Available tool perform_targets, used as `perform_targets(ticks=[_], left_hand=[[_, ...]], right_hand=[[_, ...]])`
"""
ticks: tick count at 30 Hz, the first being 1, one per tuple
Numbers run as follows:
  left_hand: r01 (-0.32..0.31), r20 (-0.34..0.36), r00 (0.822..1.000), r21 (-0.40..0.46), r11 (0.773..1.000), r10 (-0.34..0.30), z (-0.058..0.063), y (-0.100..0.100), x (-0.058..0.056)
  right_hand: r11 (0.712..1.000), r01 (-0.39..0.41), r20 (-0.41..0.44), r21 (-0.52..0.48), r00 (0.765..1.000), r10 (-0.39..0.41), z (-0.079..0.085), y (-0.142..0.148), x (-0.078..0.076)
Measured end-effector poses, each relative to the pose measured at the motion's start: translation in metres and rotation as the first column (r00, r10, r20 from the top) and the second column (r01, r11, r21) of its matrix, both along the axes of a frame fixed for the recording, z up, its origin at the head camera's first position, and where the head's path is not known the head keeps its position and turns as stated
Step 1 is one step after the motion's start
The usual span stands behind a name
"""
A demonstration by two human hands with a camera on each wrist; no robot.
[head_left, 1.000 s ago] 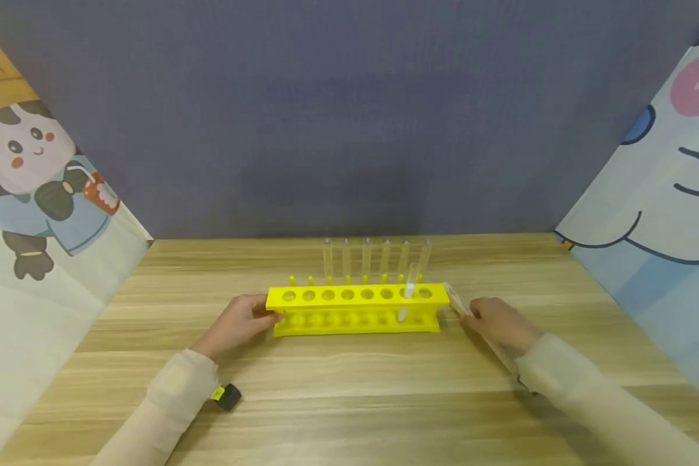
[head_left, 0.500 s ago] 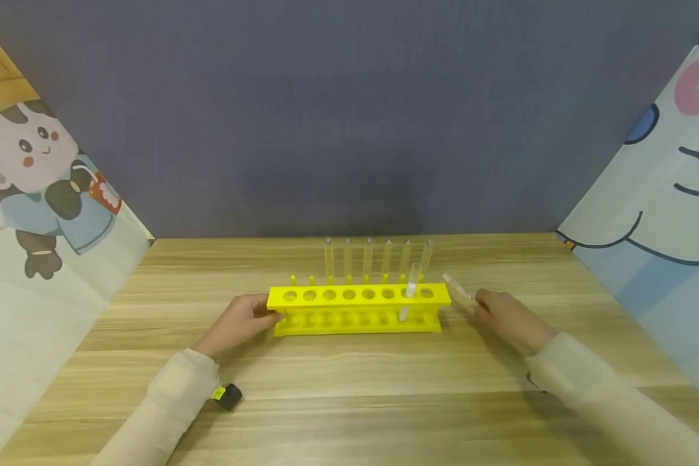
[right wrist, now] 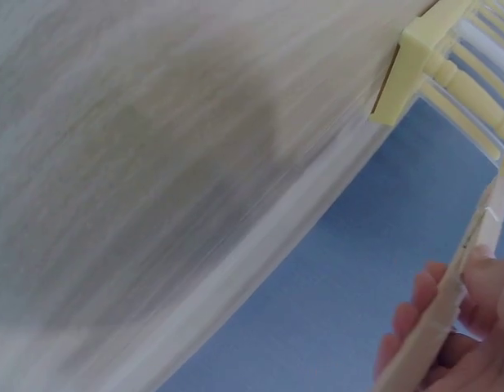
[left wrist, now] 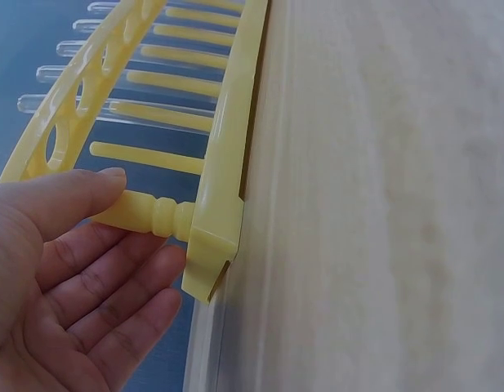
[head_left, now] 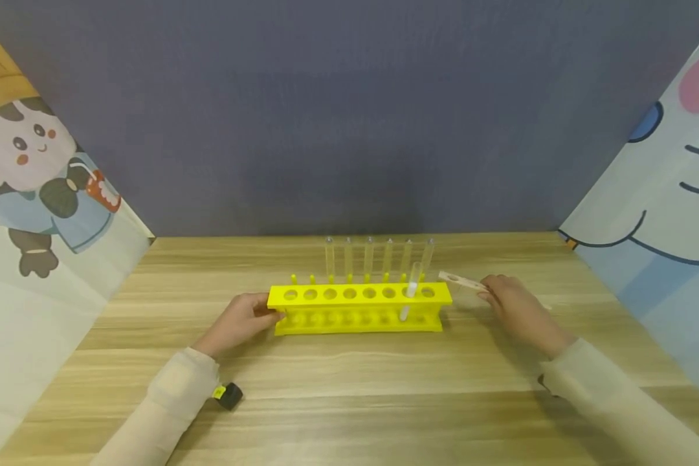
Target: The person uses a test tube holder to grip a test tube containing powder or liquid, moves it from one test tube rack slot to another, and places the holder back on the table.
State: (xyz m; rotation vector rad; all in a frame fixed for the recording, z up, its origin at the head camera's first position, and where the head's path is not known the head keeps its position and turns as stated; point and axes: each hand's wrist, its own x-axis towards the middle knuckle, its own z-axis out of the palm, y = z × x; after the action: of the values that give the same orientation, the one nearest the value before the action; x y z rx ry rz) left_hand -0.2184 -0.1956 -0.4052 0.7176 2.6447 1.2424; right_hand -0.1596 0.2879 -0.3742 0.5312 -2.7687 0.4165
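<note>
The left hand (head_left: 241, 322) has thumb and loosely curled fingers about the end post of a glossy yellow, eight-hole rack (head_left: 359, 295), upright toward the tabletop's (head_left: 338, 401) back edge. Clear tubes (head_left: 369, 257) line its back; a part-white tube (head_left: 411, 289) leans in the seventh hole. The right hand (head_left: 518, 309) pinches a slim wooden clamp (head_left: 462, 281).

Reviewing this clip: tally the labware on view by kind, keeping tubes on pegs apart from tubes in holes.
Yellow rack: 1
Tubes on pegs: 6
Tube in a hole: 1
Wooden clamp: 1
Total: 9
</note>
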Motion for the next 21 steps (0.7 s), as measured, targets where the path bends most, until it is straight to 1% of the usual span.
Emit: perform_targets(ticks=[3,5,8,11,14,17,21], left_hand=[[-0.016,0.011,1.0,-0.002,1.0,0.016,0.0,0.001,0.0],[-0.014,0.005,1.0,-0.014,1.0,0.014,0.0,0.0,0.0],[-0.019,-0.006,1.0,-0.028,0.999,0.019,0.0,0.001,0.0],[-0.018,-0.017,1.0,-0.039,0.999,0.017,0.001,0.001,0.0],[-0.011,-0.018,1.0,-0.039,0.999,0.01,0.002,0.001,0.0],[-0.002,-0.011,1.0,-0.032,0.999,0.001,0.001,0.001,0.0],[0.003,0.004,1.0,-0.017,1.0,-0.003,0.0,0.001,-0.001]], right_hand=[[1.0,-0.003,-0.059,-0.01,0.998,0.002,0.002,0.001,0.002],[1.0,-0.005,-0.104,-0.014,0.995,0.004,0.005,0.0,0.003],[1.0,-0.01,-0.175,-0.02,0.985,0.006,0.01,0.001,0.005],[1.0,-0.009,-0.222,-0.026,0.975,0.003,0.016,0.001,0.006],[1.0,-0.003,-0.229,-0.027,0.973,-0.003,0.021,0.0,0.008],[0.999,-0.003,-0.211,-0.037,0.978,-0.005,0.025,-0.001,0.011],[0.999,-0.021,-0.218,-0.037,0.976,0.013,0.03,-0.003,0.013]])
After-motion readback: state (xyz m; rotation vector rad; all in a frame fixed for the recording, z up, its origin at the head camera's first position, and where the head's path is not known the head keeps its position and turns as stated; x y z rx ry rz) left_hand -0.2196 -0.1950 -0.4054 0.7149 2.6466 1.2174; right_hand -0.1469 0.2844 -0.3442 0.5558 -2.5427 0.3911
